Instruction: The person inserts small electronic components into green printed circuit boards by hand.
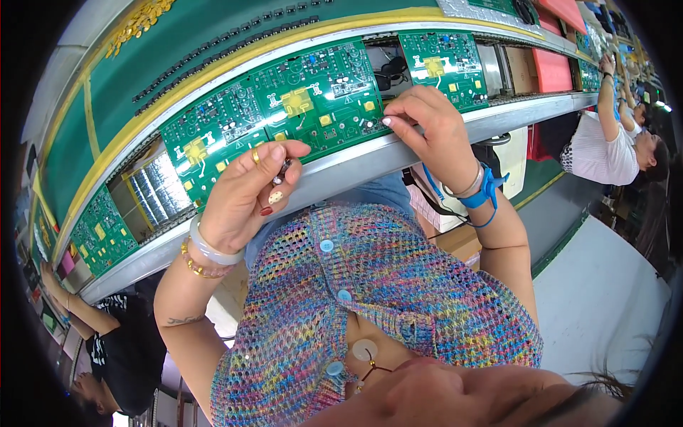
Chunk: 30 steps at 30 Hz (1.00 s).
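Observation:
A large green circuit board (324, 92) with yellow patches lies on the conveyor before me. My left hand (252, 185) is palm up over its near edge, fingers curled round a few small dark and silvery electronic components (282, 173). The thumb and forefinger of that hand point toward the board. My right hand (437, 132) is over the board's near right corner, thumb and forefinger brought together beside small round parts there. Whatever that pinch may hold is too small to make out. A blue wrist strap (487, 191) circles my right wrist.
A metal conveyor rail (341, 160) runs between me and the boards. Further boards lie right (445, 67) and left (99, 231). Beyond the line, a green bench (235, 21) carries rows of black components (220, 43) and a yellow pile (139, 27). Other people work at both sides.

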Each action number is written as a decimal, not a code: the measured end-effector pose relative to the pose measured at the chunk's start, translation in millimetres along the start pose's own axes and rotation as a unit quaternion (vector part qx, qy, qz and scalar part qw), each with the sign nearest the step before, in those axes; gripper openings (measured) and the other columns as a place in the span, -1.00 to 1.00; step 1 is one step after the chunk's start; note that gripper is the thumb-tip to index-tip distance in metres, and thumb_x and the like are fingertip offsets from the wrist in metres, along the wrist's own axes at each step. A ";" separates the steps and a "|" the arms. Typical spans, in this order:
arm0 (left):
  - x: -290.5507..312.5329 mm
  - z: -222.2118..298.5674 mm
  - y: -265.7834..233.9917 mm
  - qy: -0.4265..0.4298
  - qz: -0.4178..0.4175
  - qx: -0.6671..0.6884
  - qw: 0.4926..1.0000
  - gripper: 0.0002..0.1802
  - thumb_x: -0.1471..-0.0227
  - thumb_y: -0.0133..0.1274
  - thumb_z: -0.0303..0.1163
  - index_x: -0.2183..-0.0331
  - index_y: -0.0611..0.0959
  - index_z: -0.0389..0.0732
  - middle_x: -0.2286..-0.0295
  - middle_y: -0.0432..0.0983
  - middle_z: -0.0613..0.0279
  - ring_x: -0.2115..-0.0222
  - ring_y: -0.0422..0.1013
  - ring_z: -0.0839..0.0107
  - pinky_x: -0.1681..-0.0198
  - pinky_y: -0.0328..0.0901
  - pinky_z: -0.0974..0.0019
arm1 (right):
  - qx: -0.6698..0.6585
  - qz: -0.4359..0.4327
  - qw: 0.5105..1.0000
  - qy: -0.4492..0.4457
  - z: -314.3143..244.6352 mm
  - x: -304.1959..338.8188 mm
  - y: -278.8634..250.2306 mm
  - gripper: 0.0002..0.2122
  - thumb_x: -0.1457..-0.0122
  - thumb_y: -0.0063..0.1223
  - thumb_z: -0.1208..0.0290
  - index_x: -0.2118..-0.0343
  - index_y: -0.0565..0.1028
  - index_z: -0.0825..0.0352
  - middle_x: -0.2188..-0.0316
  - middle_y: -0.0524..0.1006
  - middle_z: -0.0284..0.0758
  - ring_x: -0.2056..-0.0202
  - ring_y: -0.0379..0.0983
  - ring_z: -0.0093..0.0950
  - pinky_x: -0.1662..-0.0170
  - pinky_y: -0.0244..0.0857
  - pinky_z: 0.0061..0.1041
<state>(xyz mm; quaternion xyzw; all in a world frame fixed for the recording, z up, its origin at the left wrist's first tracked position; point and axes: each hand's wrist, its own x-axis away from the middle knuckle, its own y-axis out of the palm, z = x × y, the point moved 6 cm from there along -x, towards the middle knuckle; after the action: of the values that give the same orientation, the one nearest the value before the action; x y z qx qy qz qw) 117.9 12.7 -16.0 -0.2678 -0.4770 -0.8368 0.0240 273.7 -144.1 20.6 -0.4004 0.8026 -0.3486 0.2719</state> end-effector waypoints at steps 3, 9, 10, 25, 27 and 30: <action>1.0 -5.3 1.0 0.008 0.028 -0.020 0.999 -0.62 -0.21 -0.13 -0.24 0.08 0.47 -0.32 0.41 0.40 0.37 0.51 0.25 0.69 0.49 0.19 0.63 | 0.014 0.011 1.000 -0.006 0.7 -1.3 3.1 -0.91 0.06 0.16 0.49 0.49 0.47 0.31 0.49 0.42 -0.30 0.39 0.35 -0.29 0.33 0.26 -0.37; 1.6 -11.3 2.9 0.013 0.066 -0.049 0.997 -0.62 -0.22 -0.14 -0.25 0.06 0.46 -0.32 0.36 0.43 0.36 0.46 0.30 0.70 0.44 0.26 0.64 | 0.028 0.020 0.999 -0.020 0.2 -0.6 3.9 -0.91 0.07 0.17 0.50 0.51 0.46 0.31 0.51 0.41 -0.30 0.40 0.35 -0.29 0.35 0.26 -0.37; 1.2 -12.3 3.1 0.008 0.062 -0.055 0.997 -0.62 -0.22 -0.14 -0.25 0.06 0.46 -0.32 0.37 0.43 0.36 0.46 0.31 0.70 0.43 0.27 0.63 | 0.033 0.016 0.999 -0.020 0.6 -0.2 4.1 -0.91 0.06 0.17 0.49 0.49 0.48 0.31 0.50 0.42 -0.31 0.41 0.35 -0.31 0.34 0.25 -0.39; 0.6 -21.3 2.8 0.041 0.035 -0.024 0.998 -0.65 -0.11 0.03 -0.17 0.24 0.58 -0.29 0.61 0.36 0.40 0.69 0.13 0.72 0.68 0.00 0.64 | -0.157 -0.032 0.978 -0.137 -72.3 -16.1 14.8 -0.76 0.12 0.22 0.41 0.32 0.53 0.28 0.40 0.44 -0.33 0.36 0.36 -0.32 0.29 0.25 -0.42; 2.6 -21.4 0.6 0.059 0.020 -0.028 0.998 -0.66 -0.08 0.07 -0.15 0.27 0.58 -0.26 0.62 0.33 0.42 0.69 0.10 0.71 0.67 -0.02 0.62 | -0.162 -0.037 0.975 -0.149 -83.3 -20.5 24.2 -0.76 0.11 0.23 0.41 0.32 0.54 0.28 0.42 0.44 -0.34 0.38 0.35 -0.35 0.31 0.24 -0.43; 6.4 -25.0 0.5 0.077 0.037 -0.021 0.996 -0.67 -0.08 0.07 -0.14 0.31 0.57 -0.24 0.63 0.32 0.43 0.70 0.09 0.70 0.67 -0.02 0.60 | -0.170 -0.047 0.971 -0.161 -93.5 -24.6 33.6 -0.75 0.14 0.24 0.39 0.33 0.55 0.28 0.46 0.43 -0.35 0.42 0.33 -0.36 0.34 0.22 -0.44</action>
<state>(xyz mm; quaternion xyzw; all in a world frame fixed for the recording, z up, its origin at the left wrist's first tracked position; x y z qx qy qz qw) 101.9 -6.5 -22.6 -0.2206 -0.4457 -0.8633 0.0861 204.7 -77.0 55.3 -0.5288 0.7763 -0.1503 0.3086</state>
